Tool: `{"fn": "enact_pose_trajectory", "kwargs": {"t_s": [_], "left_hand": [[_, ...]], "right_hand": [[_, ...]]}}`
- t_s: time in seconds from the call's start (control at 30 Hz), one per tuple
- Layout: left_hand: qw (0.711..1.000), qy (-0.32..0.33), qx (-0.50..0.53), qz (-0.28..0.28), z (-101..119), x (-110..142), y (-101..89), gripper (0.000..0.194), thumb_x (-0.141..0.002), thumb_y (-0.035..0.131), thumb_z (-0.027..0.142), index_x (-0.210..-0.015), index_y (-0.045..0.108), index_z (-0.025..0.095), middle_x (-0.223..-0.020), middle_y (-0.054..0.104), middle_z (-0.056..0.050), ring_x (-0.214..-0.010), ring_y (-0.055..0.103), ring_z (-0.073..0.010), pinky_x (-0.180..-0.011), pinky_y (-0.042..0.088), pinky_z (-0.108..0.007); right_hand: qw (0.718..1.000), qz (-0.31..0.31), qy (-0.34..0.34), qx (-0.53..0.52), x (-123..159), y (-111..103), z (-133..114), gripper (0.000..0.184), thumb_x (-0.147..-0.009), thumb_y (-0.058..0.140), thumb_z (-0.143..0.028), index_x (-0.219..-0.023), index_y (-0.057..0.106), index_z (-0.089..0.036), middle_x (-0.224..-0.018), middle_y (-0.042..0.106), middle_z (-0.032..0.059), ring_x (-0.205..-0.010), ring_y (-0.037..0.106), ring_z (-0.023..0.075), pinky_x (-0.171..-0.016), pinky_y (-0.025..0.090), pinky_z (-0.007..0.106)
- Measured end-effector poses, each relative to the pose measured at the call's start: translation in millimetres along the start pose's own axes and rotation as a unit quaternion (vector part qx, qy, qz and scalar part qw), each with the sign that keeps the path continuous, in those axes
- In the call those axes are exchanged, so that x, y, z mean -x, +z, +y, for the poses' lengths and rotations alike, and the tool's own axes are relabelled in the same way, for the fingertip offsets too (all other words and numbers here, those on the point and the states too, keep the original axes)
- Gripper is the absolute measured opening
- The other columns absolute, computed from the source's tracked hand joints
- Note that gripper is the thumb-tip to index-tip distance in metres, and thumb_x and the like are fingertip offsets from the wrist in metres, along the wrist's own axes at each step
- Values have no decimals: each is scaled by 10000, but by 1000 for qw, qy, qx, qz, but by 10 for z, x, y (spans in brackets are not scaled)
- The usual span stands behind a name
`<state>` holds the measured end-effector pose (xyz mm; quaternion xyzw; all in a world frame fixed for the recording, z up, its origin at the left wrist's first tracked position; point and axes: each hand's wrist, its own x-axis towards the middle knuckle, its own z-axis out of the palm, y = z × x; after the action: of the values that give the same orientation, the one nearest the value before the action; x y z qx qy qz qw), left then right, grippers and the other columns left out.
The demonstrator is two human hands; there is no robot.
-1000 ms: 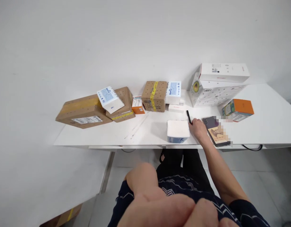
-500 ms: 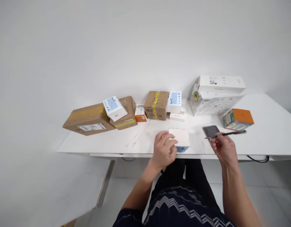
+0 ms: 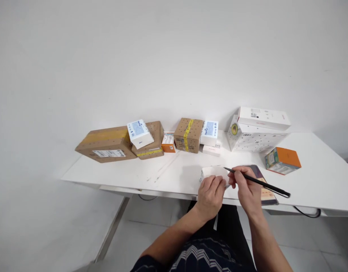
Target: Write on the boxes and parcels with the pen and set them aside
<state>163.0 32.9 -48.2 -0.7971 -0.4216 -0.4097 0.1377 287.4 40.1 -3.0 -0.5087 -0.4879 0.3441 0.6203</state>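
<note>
A small white box sits near the table's front edge. My left hand is closed on its near side, fingers bent over the top, and covers much of it. My right hand pinches a slim black pen, whose tip points left over the box's right top corner. Under and beside my right hand lies a flat dark item with a yellowish lower part, partly covered; I cannot tell whether it is a phone or something else.
Along the wall on the white table stand brown cartons, a taped carton, and blue-and-white boxes. A large white box with a long white box on it stands right. An orange box sits nearby.
My right hand has moved left with the pen, from beside the dark item to the white box. My left hand has shifted right and now grips the box's near side. The view has tilted slightly.
</note>
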Motion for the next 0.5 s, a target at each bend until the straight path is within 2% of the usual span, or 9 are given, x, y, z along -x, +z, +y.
{"fn": "enact_pose_trajectory", "kwargs": {"t_s": [0.13, 0.27, 0.5], "left_hand": [[1000, -2, 1, -1, 13, 28, 14, 190, -867, 602, 170, -1051, 631, 132, -999, 703, -79, -964, 629, -197, -869, 486, -333], [1000, -4, 6, 5, 0, 22, 11, 177, -864, 599, 178, -1031, 633, 129, -984, 700, -78, -967, 627, -197, -877, 483, -333], [1000, -2, 3, -6, -2, 13, 12, 179, -874, 572, 189, -1031, 634, 131, -1000, 692, -88, -974, 619, -200, -863, 491, -334]], "right_hand": [[991, -12, -12, 136, -24, 59, 96, 218, -898, 491, -401, -798, 536, -213, -623, 569, -20, -523, 533, 134, -511, 457, 273], [970, -18, -62, 234, -54, 87, 74, 247, -905, 440, -394, -746, 516, -222, -581, 552, -18, -524, 531, 147, -520, 441, 276], [952, -13, -99, 290, -77, 114, 18, 274, -914, 398, -398, -719, 492, -229, -584, 550, -13, -523, 522, 149, -531, 424, 277]]}}
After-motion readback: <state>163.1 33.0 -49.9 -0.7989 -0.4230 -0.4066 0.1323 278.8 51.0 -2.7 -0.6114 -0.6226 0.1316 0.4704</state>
